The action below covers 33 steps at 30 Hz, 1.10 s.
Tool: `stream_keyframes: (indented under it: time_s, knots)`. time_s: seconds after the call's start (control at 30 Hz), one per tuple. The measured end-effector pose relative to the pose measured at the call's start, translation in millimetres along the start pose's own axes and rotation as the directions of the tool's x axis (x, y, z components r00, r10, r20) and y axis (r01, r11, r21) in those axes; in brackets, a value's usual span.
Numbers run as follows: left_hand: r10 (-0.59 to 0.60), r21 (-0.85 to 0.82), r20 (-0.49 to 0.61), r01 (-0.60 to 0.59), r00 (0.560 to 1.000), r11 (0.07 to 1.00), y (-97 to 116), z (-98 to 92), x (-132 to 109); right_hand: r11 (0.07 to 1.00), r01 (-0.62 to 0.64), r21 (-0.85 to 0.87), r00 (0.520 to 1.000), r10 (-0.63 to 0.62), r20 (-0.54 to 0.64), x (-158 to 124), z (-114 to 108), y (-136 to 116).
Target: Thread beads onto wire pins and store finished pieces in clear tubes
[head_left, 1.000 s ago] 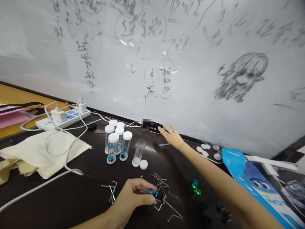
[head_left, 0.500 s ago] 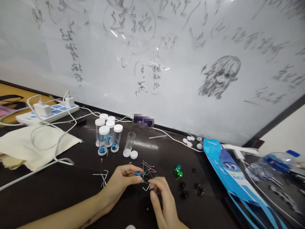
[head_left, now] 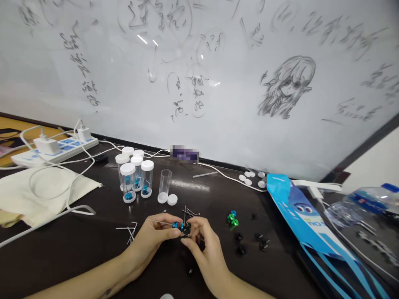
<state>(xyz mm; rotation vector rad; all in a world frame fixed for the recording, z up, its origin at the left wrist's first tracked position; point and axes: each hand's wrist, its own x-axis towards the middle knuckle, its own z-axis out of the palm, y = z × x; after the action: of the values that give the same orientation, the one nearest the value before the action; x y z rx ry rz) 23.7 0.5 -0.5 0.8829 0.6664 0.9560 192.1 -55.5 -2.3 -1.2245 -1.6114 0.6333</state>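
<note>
Blue fitting (head_left: 176, 225) sat pinched by the left hand (head_left: 156, 231); whether the right hand (head_left: 207, 245) grasped anything, I couldn't tell; holding steady seemed best.

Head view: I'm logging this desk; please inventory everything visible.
Whiteboard: one, white, behind
Glossy tabletop: one, dark, beneath
Smooth surface: one, yellow, far left
Oblong power strip: one, white, far left
Thin cables: several, white, both sides
Limp cloth: one, cream, left
White-capped cylindrical tubes: six, clear, centre-left
Uncapped cylindrical tube: one, clear, centre
Loose round cap: one, white, beside it
Pixelated object: one, purple, rear
Small discs: about six, white, rear right
Shiny metallic parts: about three, green and blue, right
Small parts: several, black, right
Bent metal rods: several, silver, around hands
Flat bag: one, blue, right
Plastic bottle: one, clear, far right
Shiny held part: one, blue, left fingertips
Left hand: one, bare, centre
Right hand: one, bare, centre
</note>
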Motion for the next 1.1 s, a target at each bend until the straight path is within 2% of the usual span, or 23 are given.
stream_keyframes:
  time_s: [0.23, 0.5, 0.67, 0.87, 1.1]
  knots:
    - [-0.003, 0.025, 0.058, 0.002, 0.998, 1.000, -3.8, -2.5, 0.4, 0.995, -0.053, 0.086, 0.998, 0.051, 0.034, -2.6, -6.3, 3.6]
    - [-0.014, 0.047, 0.025, 0.012, 1.000, 0.999, -4.4, -2.3, -1.7, 0.978, -0.147, 0.151, 0.988, 0.138, 0.065, -2.8, -6.1, 0.1]
    - [-0.023, 0.000, 0.028, 0.023, 0.999, 1.000, -2.9, -1.8, -1.0, 0.970, -0.118, 0.212, 0.993, 0.113, 0.036, -3.5, -6.2, 0.7]
    - [-0.004, 0.014, 0.049, 0.003, 0.999, 1.000, -5.3, -4.2, -0.4, 0.979, -0.126, 0.158, 0.992, 0.120, 0.044, -4.1, -7.4, -0.9]
    - [-0.018, -0.001, 0.055, 0.018, 0.998, 1.000, -2.7, -1.9, -1.3, 0.971, -0.145, 0.189, 0.989, 0.137, 0.054, -3.5, -7.8, -1.0]
